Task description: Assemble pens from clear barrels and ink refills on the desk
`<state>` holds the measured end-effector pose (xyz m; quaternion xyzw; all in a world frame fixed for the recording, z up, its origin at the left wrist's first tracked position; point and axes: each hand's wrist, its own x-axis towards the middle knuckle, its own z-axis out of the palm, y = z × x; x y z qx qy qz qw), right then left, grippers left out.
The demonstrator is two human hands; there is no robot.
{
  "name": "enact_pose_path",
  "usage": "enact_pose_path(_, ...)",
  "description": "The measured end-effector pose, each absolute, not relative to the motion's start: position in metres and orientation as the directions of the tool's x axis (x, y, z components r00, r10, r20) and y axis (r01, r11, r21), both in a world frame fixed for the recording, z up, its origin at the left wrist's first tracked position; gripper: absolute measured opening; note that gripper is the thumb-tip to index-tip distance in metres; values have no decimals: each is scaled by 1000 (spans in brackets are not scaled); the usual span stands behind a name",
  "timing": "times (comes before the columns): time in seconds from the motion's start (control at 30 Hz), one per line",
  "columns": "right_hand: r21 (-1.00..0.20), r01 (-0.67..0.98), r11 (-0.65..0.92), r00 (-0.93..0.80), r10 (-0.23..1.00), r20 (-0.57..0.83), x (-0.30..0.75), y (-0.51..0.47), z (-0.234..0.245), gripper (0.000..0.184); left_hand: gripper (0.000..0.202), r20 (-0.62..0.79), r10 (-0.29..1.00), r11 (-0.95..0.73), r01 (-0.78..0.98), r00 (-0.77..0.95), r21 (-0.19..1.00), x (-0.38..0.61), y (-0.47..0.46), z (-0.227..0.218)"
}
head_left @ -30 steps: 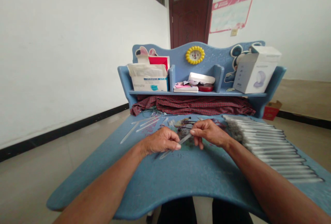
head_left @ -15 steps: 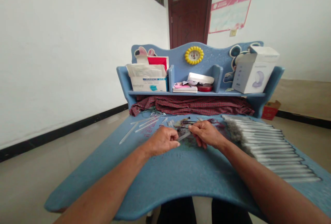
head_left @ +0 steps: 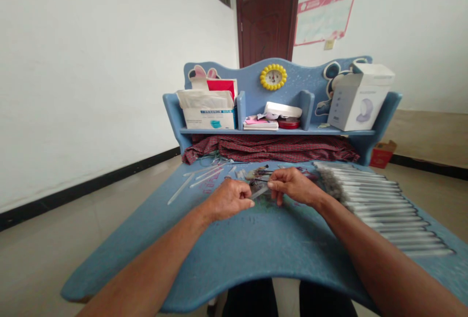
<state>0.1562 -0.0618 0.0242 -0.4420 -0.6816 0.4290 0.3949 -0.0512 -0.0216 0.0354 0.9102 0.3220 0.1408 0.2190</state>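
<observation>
In the middle of the blue desk, a short translucent plastic strip or tube (head_left: 260, 192) runs between my two hands. My left hand (head_left: 231, 200) is closed, thumb against the curled forefinger, with one end in its grip. The fingertips of my right hand (head_left: 292, 186) pinch at the other end; a thin dark stick shows beside them, and I cannot tell whether they touch it. Just beyond my hands lies a small heap of dark-handled sticks (head_left: 260, 173), partly hidden. Several slim clear tubes (head_left: 182, 188) lie left of my left hand.
On the right, many slender clear-sleeved rods (head_left: 387, 209) with grey fluffy ends lie in a row. Folded red plaid cloth (head_left: 270, 148) fills the space under the shelf (head_left: 219, 131). A mask box (head_left: 208, 118) and a white carton (head_left: 360, 105) stand on it.
My right hand has shifted slightly, and its lower fingers have drawn in toward the strip. My left hand stays in nearly the same place.
</observation>
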Motion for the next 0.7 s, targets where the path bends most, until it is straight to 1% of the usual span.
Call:
enact_pose_path(0.07, -923, 287, 257, -279, 944, 177, 155, -61, 22, 27, 11, 114, 658, -691, 538, 744, 482, -51, -22, 35)
enact_pose_path(0.13, -907, 331, 261, -252, 951, 182, 153, -61, 20, 28, 11, 158, 658, -719, 551, 736, 424, -50, -23, 34)
enact_pose_path(0.23, -882, 421, 211, -179, 973, 147, 149, -61, 19, 33, 15, 260, 608, -793, 560, 750, 239, -49, -24, 31)
enact_pose_path(0.33, -865, 485, 128, -85, 991, 99, 143, -62, 19, 35, 13, 314, 556, -817, 576, 769, 37, -49, -26, 29)
enact_pose_path(0.43, -881, 472, 46, -18, 999, 42, 139, -61, 19, 36, 10, 336, 545, -797, 599, 768, -76, -49, -28, 28)
enact_pose_path(0.5, -901, 434, 2, -1, 1000, 2, 137, -61, 19, 37, 10, 341, 545, -790, 605, 766, -98, -50, -29, 28)
enact_pose_path(0.57, -913, 406, -26, 0, 1000, -29, 138, -61, 19, 38, 10, 338, 542, -796, 599, 769, -87, -50, -29, 28)
enact_pose_path(0.63, -916, 399, -31, -34, 998, -48, 141, -61, 19, 40, 11, 326, 542, -812, 583, 774, -35, -50, -27, 28)
enact_pose_path(0.7, -916, 401, 15, -98, 995, -27, 146, -62, 21, 43, 12, 292, 555, -824, 564, 779, 59, -50, -24, 29)
